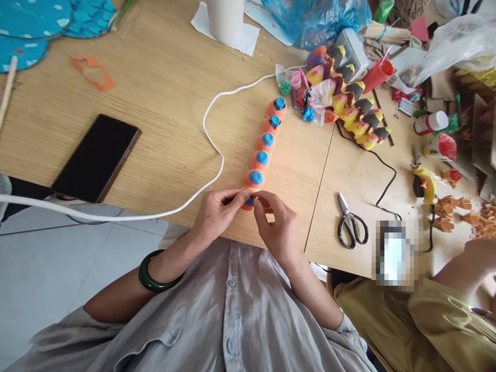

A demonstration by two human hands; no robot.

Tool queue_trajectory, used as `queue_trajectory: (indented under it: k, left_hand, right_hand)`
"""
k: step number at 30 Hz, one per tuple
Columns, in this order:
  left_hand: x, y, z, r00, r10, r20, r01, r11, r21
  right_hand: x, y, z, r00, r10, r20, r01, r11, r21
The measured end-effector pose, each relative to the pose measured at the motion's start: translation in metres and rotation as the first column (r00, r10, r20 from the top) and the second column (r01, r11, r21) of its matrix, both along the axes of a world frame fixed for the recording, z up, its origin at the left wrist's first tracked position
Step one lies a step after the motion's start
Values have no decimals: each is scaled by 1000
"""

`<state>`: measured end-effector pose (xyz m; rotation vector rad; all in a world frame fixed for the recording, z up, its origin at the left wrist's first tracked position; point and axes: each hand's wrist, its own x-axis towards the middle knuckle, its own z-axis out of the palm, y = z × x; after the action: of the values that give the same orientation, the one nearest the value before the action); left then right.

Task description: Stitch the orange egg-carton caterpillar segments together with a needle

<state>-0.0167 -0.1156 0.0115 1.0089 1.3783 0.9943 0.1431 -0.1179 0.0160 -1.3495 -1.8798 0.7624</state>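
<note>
A row of orange rounded bumps (260, 159), like a painted egg-carton strip, lies on the table pointing away from me. Blue discs (256, 177) cap the bumps, and the two farthest carry black bits (275, 122) on top. Over the nearest bump my left hand (222, 214) is closed in a pinch, a green bangle (149, 271) on its forearm. My right hand (278, 225) is closed too, thumb and forefinger meeting the left fingertips at the same bump. Something small and dark shows between the fingertips, but it is mostly hidden.
A phone (96, 157) lies left, beside a white cable (209, 134). Scissors (351, 222) lie right, with a yellow glue gun (426, 181) beyond. Painted carton strips (349, 98) and a blue bag (318, 23) crowd the back right. Another person (434, 315) sits at my right.
</note>
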Motion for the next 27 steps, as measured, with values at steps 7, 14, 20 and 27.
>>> queue_trajectory:
  k: [7,14,20,27]
  left_hand:
    - [1,-1,3,998,64,-23,-64,998,12]
    - [6,-1,6,998,62,-1,-62,998,2]
    - [8,-2,6,999,22,34,-20,999,-35]
    - [6,-3,0,991,73,110,-70,997,-32]
  right_hand:
    - [0,-1,2,961,-131,-243,84,977,-197]
    - [-4,1,4,908,-161,-387,27,944,-330]
    - [-4,5,-2,854,-240,-461,20,901,-433]
    - [-2,11,-1,727,-345,-594,-115,791,-601]
